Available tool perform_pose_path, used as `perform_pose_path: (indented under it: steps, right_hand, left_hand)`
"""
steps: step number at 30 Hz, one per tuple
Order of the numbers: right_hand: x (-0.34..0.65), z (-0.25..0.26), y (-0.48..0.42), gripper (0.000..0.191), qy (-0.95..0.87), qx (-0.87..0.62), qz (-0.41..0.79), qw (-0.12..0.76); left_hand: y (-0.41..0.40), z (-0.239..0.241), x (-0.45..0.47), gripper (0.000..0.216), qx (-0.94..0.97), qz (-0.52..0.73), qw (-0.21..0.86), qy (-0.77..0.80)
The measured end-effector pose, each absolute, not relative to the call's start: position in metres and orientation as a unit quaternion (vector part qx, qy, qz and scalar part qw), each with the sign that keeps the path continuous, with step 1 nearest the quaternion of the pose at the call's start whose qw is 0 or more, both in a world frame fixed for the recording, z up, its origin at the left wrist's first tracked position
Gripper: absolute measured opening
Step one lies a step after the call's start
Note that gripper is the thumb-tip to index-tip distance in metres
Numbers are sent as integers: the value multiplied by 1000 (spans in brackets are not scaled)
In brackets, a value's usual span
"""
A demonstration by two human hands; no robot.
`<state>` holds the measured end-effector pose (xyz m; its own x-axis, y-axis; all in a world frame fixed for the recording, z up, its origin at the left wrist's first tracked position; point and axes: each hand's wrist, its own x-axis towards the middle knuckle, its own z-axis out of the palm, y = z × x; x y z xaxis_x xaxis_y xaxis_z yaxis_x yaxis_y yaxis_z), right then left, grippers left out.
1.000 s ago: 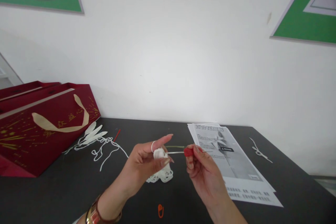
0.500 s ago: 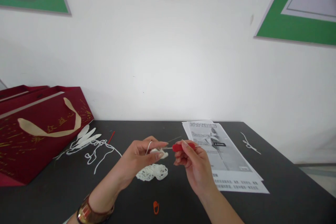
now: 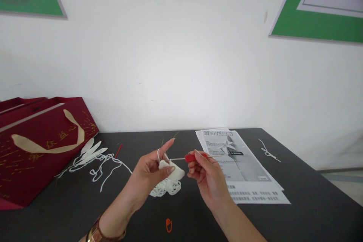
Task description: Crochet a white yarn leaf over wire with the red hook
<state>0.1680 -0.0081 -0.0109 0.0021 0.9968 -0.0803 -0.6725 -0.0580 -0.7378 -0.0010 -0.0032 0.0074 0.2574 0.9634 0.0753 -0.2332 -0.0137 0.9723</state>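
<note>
My left hand [image 3: 150, 172] pinches a small white crochet piece [image 3: 176, 172] between thumb and fingers, its index finger raised with white yarn looped round it. In my right hand [image 3: 208, 176] is a crochet hook [image 3: 195, 157] with a red grip, held between thumb and fingers. The hook's metal shaft points left and meets the top edge of the white piece; its tip is hard to make out there. Below the piece, partly covered by it and my left hand, lies a loose bundle of white yarn [image 3: 167, 188] on the dark table.
An orange stitch marker [image 3: 169, 225] lies near the front. Printed sheets [image 3: 255, 181] are on the right, with a knotted white yarn scrap [image 3: 269, 153] beyond. White petal-shaped pieces [image 3: 92, 151], tangled yarn and a red needle [image 3: 118, 151] lie beside a dark red gift bag [image 3: 51, 143].
My left index finger has lifted from near the hook to point upward, stretching the yarn. The white piece has turned so more of it shows. The view has shifted slightly.
</note>
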Motion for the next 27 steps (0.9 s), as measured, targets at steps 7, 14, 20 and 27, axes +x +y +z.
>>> perform_pose_path:
  steps: [7,14,20,27]
  right_hand:
    - [165,-11,-11,21,-271,-308,654,636]
    - [167,-15,-21,14,-478,-374,458,650]
    - [169,-22,-28,50,-780,-233,87,575]
    - [163,-23,-22,19,-561,-247,399,682]
  left_hand:
    - [-3,0,0,45,589,521,491,375]
    - [-1,-2,3,52,531,534,511,414]
    - [-2,3,7,62,358,558,674,326]
    - [-10,19,-1,61,299,506,765,264]
